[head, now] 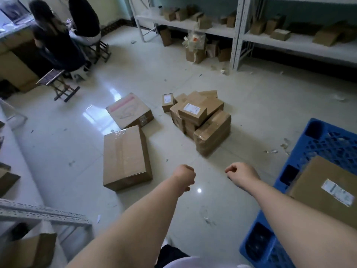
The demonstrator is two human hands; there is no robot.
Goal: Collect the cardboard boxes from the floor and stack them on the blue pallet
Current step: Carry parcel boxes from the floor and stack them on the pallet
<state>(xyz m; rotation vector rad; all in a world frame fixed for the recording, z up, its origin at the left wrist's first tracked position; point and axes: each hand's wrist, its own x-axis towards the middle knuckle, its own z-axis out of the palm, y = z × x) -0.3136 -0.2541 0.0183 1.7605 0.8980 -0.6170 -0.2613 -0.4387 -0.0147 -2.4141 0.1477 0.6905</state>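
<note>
We reach both arms out over the tiled floor (222, 200); our left hand (184, 176) and right hand (241, 174) have their fingers curled closed, gripping nothing; a long taped box (125, 157) lies just left of the left hand, a pink-striped box (129, 110) beyond it; a heap of small boxes (201, 117) sits ahead; one labelled box (326, 192) rests on the blue pallet (318, 144) at our right.

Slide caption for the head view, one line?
Empty left hand and right hand reach toward boxes on the floor; one labelled box sits on the blue pallet.
</note>
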